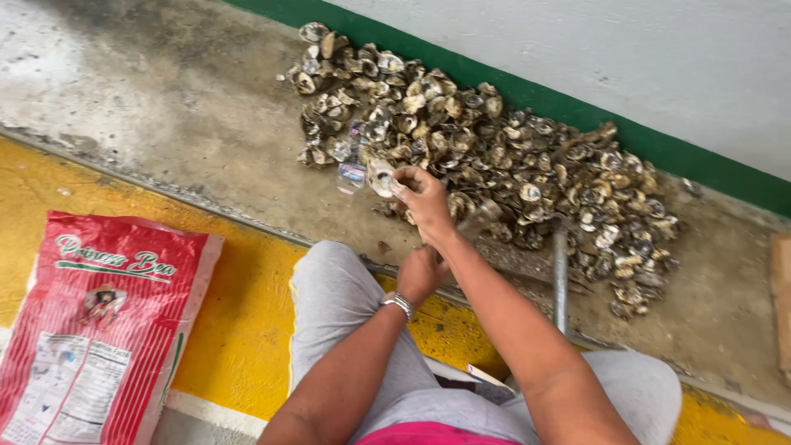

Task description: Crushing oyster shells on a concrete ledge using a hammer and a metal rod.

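Note:
My right hand reaches forward and holds one oyster shell at the near edge of a big pile of grey-brown oyster shells on the concrete floor. My left hand, with a metal bracelet on the wrist, sits just behind and under the right wrist with its fingers curled closed. What the left hand holds is hidden. A grey blade-like tip shows past the right wrist, and I cannot tell whether either hand holds it. My knees in grey trousers are below.
A red printed sack lies flat on the yellow-painted floor at the left. A metal pipe lies near the pile's front. A clear plastic bottle lies among the shells. A white wall with a green base stripe runs behind.

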